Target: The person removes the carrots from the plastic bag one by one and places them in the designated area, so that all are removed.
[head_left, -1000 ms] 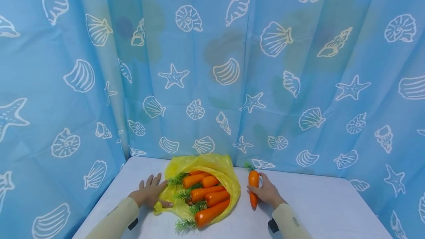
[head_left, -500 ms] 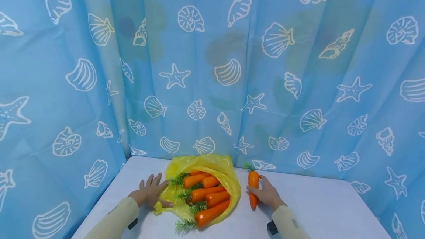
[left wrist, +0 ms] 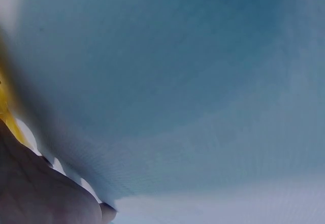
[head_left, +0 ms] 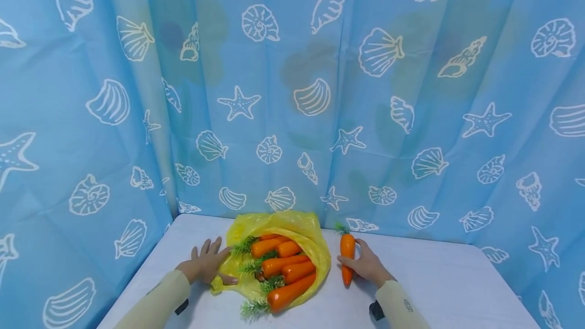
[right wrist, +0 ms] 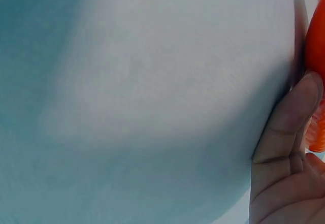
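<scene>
A yellow plastic bag point(head_left: 322, 248) lies on its side with its mouth toward me, several orange carrots point(head_left: 292, 292) with feathery green tops inside and spilling out at the front. My left hand point(head_left: 205, 263), fingers spread, rests at the bag's left edge, the thumb over the yellow plastic. To the right of the bag, my right hand point(head_left: 367, 265) grips a single carrot point(head_left: 348, 248) between thumb and fingers, its green top pointing away from me. In the right wrist view the fingers point(right wrist: 297, 102) bend against the orange carrot point(right wrist: 317, 46).
The white table point(head_left: 425, 278) stretches to the right of the right hand. A blue curtain point(head_left: 283, 131) printed with white shells and starfish hangs behind the table and along its left side. Dark wrist straps point(head_left: 377, 310) show under the sleeves.
Both hands, the bag and the carrots keep nearly the same places. The carrot in the right hand has shifted very slightly to the left; the head view has moved a little.
</scene>
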### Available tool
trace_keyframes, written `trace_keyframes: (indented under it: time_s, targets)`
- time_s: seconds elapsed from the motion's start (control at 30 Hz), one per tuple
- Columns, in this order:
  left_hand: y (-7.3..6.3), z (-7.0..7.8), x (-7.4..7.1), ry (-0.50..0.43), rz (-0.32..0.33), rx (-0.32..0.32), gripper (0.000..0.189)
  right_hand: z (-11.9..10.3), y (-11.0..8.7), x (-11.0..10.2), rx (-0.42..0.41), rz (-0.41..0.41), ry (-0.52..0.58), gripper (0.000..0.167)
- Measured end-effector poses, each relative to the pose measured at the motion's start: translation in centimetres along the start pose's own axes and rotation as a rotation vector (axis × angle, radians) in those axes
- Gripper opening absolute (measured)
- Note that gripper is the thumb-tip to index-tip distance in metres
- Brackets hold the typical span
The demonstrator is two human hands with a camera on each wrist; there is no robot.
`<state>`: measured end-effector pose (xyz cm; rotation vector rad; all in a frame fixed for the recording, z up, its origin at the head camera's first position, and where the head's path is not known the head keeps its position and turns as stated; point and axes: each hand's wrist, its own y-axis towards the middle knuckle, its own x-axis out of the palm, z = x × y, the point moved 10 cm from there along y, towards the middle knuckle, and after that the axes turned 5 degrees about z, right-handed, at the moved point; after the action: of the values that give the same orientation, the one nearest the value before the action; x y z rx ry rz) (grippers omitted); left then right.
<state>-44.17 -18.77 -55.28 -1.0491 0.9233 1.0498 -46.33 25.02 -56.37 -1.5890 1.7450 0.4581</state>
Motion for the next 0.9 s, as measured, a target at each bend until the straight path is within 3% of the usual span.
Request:
trace_keyframes:
  time_s: [0.17,0.9]
  targets:
    - [0.27,-0.28,0.27,0.006,0.027,0.007,0.111,0.21,-0.24,0.14,0.025,-0.018,0.053,0.107]
    - [-0.28,0.41,-0.11,0.006,-0.005,0.032,0.110,-0.09,-0.59,0.37,0.041,-0.027,0.081,0.097]
